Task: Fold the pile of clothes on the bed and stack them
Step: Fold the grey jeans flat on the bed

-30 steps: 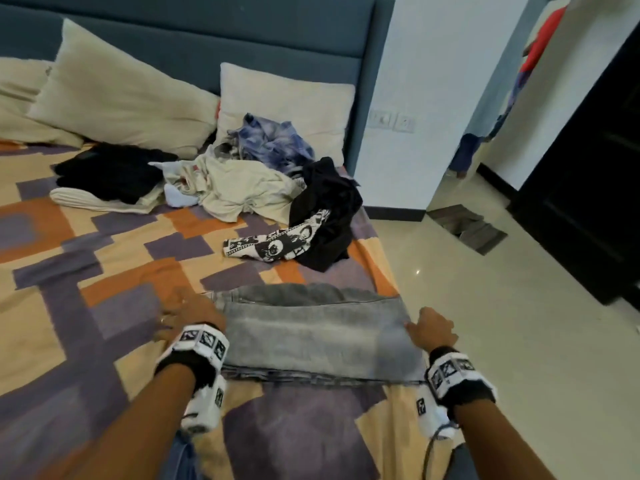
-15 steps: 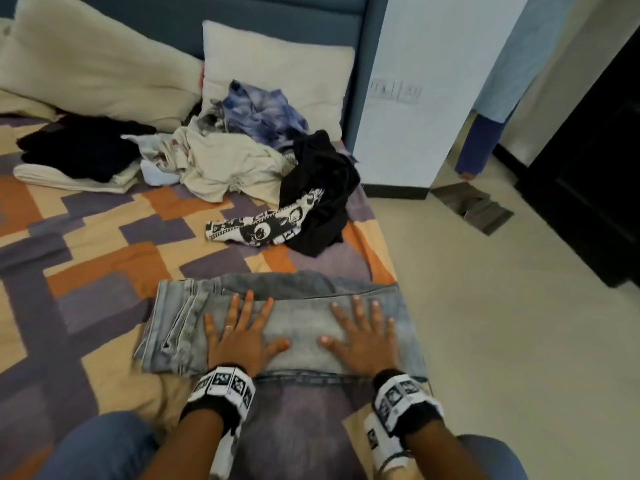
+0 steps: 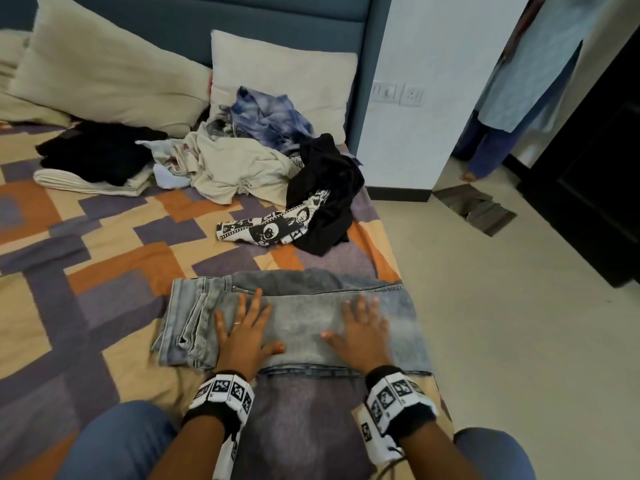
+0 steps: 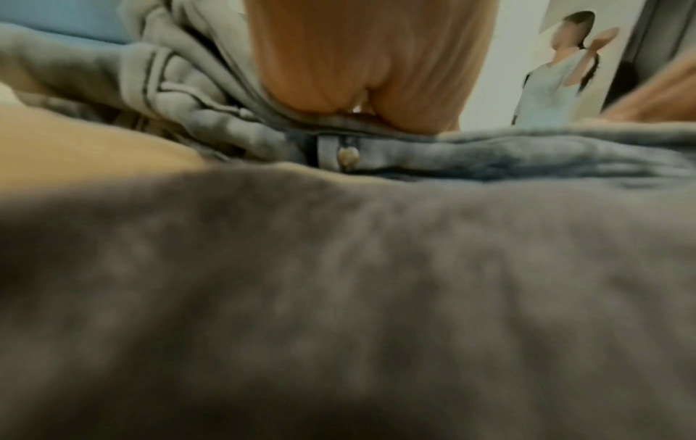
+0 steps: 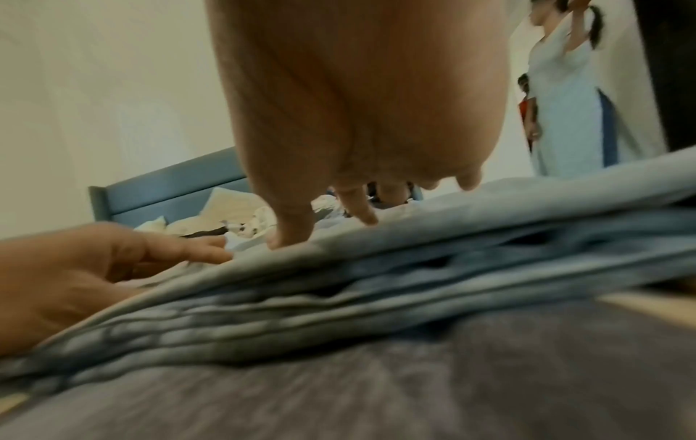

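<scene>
Folded light-blue jeans [image 3: 301, 320] lie across the near part of the patterned bedspread [image 3: 86, 271]. My left hand [image 3: 244, 330] presses flat on their left half, fingers spread. On the right half my right hand [image 3: 360, 330] lies flat too, slightly blurred. The right wrist view shows the stacked denim layers [image 5: 376, 282] under my right hand [image 5: 357, 119], with my left hand [image 5: 94, 268] beside it. Further up the bed lies an unfolded pile: a cream garment [image 3: 235, 168], a blue tie-dye piece [image 3: 270, 116] and a black garment with a printed sleeve [image 3: 318, 199]. A black item on a white one [image 3: 93, 161] forms a folded stack at left.
Two cream pillows [image 3: 104, 77] lean on the blue headboard [image 3: 277, 15]. The bed's right edge drops to a tiled floor [image 3: 502, 323]. A person in light blue [image 3: 519, 81] stands in the doorway beyond a white wall [image 3: 433, 64]. A dark cabinet [image 3: 595, 168] stands at right.
My hands moved from the jeans' outer ends onto their top and now press flat, the right hand sliding slightly rightward. The jeans' left end shows a folded-over section.
</scene>
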A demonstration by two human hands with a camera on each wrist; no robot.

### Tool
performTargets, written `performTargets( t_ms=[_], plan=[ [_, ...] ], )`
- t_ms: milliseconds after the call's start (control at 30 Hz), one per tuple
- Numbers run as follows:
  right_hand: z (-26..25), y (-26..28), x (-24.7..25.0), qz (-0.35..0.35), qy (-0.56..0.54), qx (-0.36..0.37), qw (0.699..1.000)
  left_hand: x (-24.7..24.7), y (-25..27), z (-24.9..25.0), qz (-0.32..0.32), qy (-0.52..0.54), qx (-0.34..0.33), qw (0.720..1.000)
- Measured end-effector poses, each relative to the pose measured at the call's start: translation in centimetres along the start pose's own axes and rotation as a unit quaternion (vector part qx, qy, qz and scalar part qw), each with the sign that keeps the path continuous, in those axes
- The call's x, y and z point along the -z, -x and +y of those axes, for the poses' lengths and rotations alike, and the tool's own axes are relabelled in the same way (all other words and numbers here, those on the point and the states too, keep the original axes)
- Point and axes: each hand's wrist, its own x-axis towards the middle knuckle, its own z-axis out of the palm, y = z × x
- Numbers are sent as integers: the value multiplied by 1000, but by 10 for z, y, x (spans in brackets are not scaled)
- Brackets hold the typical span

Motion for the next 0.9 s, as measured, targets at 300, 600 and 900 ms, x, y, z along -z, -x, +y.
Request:
performTargets(
  t_ms=[300,600,900],
  plan=[
    [26,-15,-14,-58,22,154,986,-8,-3,-12,19,-10,-4,1000],
    [111,3,2,-61,-113,-131,983,-2,-10,-7,48,111,147,982],
    [69,22,14,33,-35,-168,985,50,-10,-31,230,177,321,902]
  ],
)
